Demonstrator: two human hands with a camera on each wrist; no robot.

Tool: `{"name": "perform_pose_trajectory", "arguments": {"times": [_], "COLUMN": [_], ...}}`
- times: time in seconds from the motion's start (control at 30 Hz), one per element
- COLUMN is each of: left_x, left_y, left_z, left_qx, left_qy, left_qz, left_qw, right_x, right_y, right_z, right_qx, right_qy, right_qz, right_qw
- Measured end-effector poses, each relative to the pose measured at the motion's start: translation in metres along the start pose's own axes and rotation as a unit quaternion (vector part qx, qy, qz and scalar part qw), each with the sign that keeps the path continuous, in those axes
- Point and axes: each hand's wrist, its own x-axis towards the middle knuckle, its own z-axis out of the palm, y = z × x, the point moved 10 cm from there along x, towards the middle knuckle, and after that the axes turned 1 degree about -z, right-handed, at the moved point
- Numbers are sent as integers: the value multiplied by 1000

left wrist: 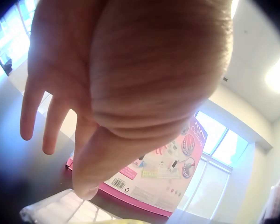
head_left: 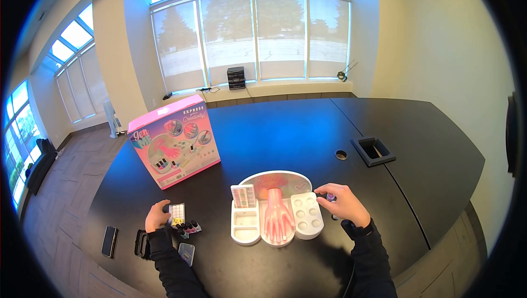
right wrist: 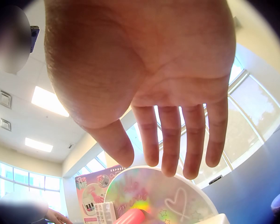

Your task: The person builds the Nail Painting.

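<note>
My left hand [head_left: 158, 215] is beside a small clear compartment case [head_left: 177, 214] with white and yellow contents. In the left wrist view its thumb [left wrist: 86, 189] lies right at the edge of the case, and the other fingers hang loosely extended. Several small polish bottles [head_left: 189, 229] stand just right of that case. My right hand [head_left: 345, 204] hovers by the right side of a white nail station [head_left: 245, 237], fingers extended in the right wrist view. A purple-topped bottle [head_left: 330, 196] shows close by its fingers. On the station sits a pink model hand [head_left: 279, 221], fingers pointing toward me.
A pink kit box [head_left: 174, 144] stands behind on the left. A phone [head_left: 109, 241], a black strap-like item [head_left: 141, 244] and a clear flat piece [head_left: 187, 253] lie at the front left. A cable box [head_left: 373, 151] and a round hole [head_left: 341, 155] are set into the black table.
</note>
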Motion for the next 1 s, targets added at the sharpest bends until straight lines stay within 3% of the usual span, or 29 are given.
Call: {"name": "perform_pose_trajectory", "arguments": {"times": [0.2, 0.33, 0.63, 0.73, 1.0], "left_x": [25, 27, 36, 41, 20], "left_y": [-20, -25, -38, -43, -28], "left_z": [15, 19, 23, 26, 2], "left_qx": [51, 56, 44, 30, 17], "left_qy": [20, 9, 32, 58, 129], "left_qz": [109, 73, 90, 131, 74], "left_qw": [993, 996, 994, 989, 989], "right_x": [0, 0, 0, 0, 0], "right_y": [1, 1, 2, 1, -1], "right_z": [1, 1, 1, 0, -1], "right_qx": [2, 2, -4, 0, -5], "right_qy": [-1, 0, -3, -2, -4], "right_qz": [-3, -7, 3, 2, 7], "right_qw": [1000, 1000, 1000, 1000, 1000]}}
